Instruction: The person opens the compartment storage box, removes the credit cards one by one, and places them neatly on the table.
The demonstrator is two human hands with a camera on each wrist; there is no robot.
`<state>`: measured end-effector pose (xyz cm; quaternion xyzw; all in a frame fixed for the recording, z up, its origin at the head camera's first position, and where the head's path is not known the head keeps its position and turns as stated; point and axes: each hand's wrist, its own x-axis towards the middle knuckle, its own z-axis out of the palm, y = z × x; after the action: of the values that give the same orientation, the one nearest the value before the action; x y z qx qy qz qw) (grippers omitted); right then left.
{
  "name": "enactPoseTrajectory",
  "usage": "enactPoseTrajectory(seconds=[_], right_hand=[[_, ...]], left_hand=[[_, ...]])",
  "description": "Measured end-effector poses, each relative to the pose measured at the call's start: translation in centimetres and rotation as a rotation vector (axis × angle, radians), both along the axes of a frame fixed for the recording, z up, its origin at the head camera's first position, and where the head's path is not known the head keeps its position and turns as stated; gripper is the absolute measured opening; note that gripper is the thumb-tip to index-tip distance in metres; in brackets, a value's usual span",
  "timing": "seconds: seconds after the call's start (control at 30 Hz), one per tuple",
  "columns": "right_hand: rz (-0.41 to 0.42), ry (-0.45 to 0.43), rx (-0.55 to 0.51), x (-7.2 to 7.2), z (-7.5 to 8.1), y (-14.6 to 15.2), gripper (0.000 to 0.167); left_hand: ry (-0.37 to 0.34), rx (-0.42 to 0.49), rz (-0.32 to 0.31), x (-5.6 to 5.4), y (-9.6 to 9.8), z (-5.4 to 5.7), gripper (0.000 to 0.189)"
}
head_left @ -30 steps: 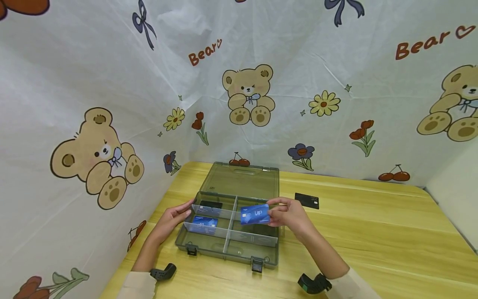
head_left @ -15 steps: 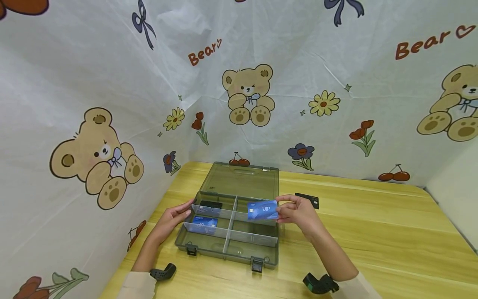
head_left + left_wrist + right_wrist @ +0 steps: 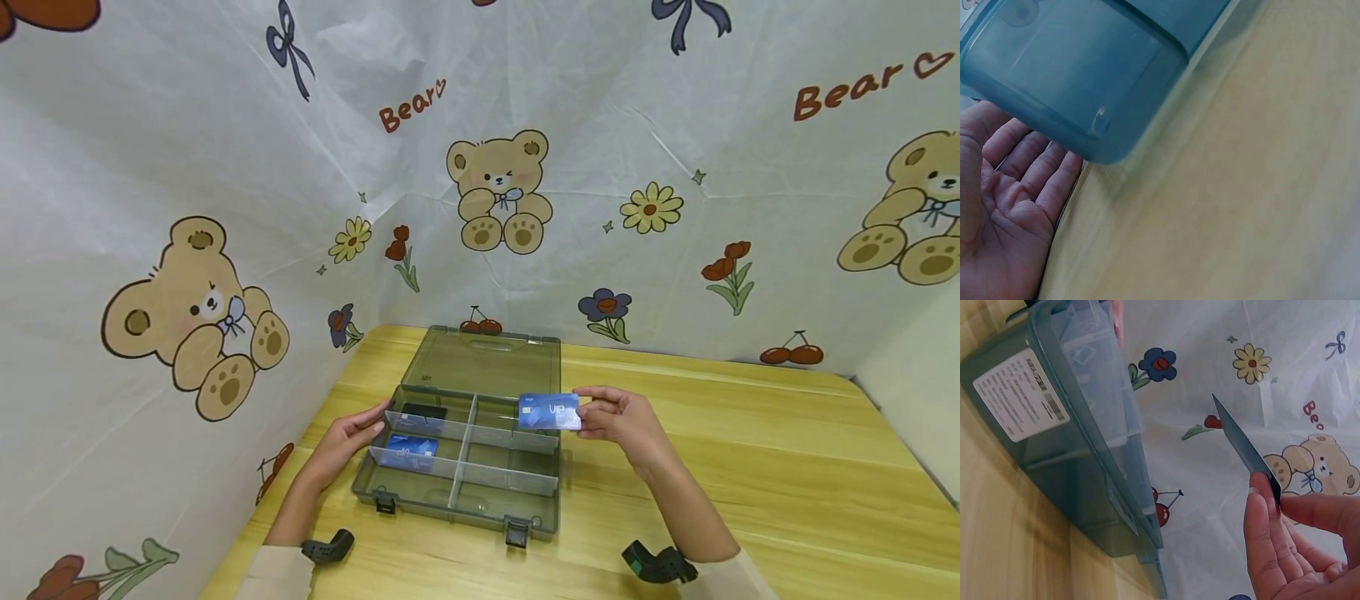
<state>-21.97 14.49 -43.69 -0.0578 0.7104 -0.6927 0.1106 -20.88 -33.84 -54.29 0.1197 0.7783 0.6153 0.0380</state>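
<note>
In the head view, my right hand [image 3: 622, 421] pinches a blue VIP card [image 3: 550, 411] by its right edge, held up over the right back of the divided plastic box [image 3: 506, 523]. The right wrist view shows that card [image 3: 1244, 447] edge-on between thumb and fingers. My left hand [image 3: 341, 442] rests at the box's left side; in the left wrist view its fingers [image 3: 1032, 156] lie fairly straight against the outer wall. A dark card [image 3: 425, 411] lies in the back left compartment, and another blue card [image 3: 411, 447] in the middle left one.
The box's see-through lid [image 3: 487, 358] lies folded back toward the patterned cloth [image 3: 570, 275]. Two black latches [image 3: 516, 532] stick out at the front. The wooden table [image 3: 780, 475] stretches to the right. A white label [image 3: 1021, 395] is on the box's side.
My right hand has moved right and slightly back with the blue card, now covering the spot where a black card lay on the table. My left hand and the box have stayed put.
</note>
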Motion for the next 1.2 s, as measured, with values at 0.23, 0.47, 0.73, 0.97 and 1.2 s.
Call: enactPoseTrajectory(seconds=[0.23,0.47,0.73,0.97,1.2], right_hand=[[0.008,0.017,-0.007,-0.6,0.3,1.3,0.043],[-0.012,0.004,-0.021,-1.0,0.6,2.4,0.047],[-0.051,0.010,-0.024,-1.2,0.7,3.9,0.049],[-0.058,0.027,-0.047,-1.4,0.7,4.8,0.050],[-0.089,0.032,-0.035,-1.6,0.6,5.6,0.050]], left_hand=[[-0.005,0.002,-0.001,0.1,-0.1,0.1,0.052],[-0.002,0.010,0.000,0.0,-0.1,0.2,0.051],[-0.007,0.016,-0.004,0.0,0.1,0.1,0.052],[-0.010,0.020,-0.003,0.1,0.1,0.2,0.053],[-0.007,0.020,-0.004,0.1,0.2,0.3,0.053]])
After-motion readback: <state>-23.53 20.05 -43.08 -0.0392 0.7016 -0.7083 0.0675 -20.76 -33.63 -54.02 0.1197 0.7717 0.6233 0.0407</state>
